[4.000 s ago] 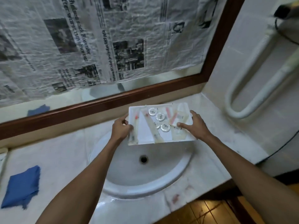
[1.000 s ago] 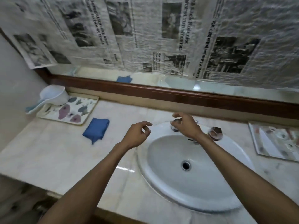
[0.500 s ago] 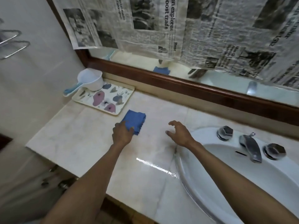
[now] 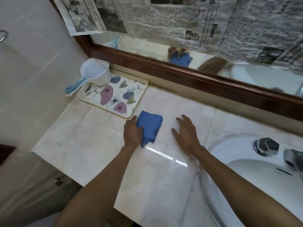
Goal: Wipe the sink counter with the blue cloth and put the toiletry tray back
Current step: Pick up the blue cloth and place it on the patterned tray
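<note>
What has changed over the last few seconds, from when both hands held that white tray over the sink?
The toiletry tray was let go and is now out of view. The left hand moved left and took hold of the folded blue cloth; the right hand left the tap and rests open on the pale marble counter. The floral tray and white scoop stayed put.

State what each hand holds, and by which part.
The left hand presses the blue cloth at its left edge; whether it grips is unclear. The right hand holds nothing.
</note>
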Demonstrator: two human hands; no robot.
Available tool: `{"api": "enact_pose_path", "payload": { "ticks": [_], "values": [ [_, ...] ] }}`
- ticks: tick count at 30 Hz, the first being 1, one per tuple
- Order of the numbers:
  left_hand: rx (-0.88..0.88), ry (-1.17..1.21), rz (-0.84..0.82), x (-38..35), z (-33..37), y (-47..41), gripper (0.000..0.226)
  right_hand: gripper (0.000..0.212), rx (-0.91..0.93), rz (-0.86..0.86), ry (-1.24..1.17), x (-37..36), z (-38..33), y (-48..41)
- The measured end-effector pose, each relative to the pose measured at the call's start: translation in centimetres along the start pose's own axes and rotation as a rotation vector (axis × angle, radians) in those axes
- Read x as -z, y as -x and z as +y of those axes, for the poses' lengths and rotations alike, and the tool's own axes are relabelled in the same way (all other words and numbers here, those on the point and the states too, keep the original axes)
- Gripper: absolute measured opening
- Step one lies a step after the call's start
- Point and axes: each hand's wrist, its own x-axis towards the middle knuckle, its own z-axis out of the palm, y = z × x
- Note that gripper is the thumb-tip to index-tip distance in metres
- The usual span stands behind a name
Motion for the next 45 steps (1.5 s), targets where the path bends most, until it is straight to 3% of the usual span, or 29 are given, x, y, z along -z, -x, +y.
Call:
{"api": "enact_pose_path", "payload": {
  "ticks": [5, 13, 20, 26, 32, 37, 41, 45],
  "values": [
    [-0.068, 0.085, -0.056, 1.9, 1.2, -2.6, 0.033, 0.052, -0.043, 0.108, 0.012, -1.4, -1.8, -2.3],
    [-0.189, 0.289, -0.145, 8.2, 2.1, -10.9, 0.036, 0.051, -0.169, 0.21, 0.013, -3.5, -5.7, -5.3],
    [0.063, 0.461, -0.068, 10.6, -3.1, -17.2, 0.033, 0.06, -0.279, 0.217, 0.119, -7.0, -9.4, -6.9],
    [0.061, 0.431, -0.068, 10.1, -6.3, -18.0, 0.032, 0.065, -0.295, 0.251, 0.216, -8.7, -9.0, -6.7],
    [-0.027, 0.28, -0.066, 10.4, -7.0, -19.4, 0.029, 0.066, -0.318, 0.261, 0.235, -8.8, -9.2, -6.6],
    [-0.352, -0.322, -0.017, 10.4, -7.0, -18.2, 0.04, 0.065, -0.321, 0.237, 0.199, -8.7, -9.4, -6.6],
    [-0.584, -0.373, -0.078, 9.5, -6.5, -16.5, 0.03, 0.067, -0.321, 0.192, 0.206, -8.2, -9.5, -6.3],
    [-0.544, -0.406, -0.179, 8.3, -6.2, -15.4, 0.031, 0.065, -0.315, 0.125, 0.205, -7.7, -9.3, -5.6]
  ]
}}
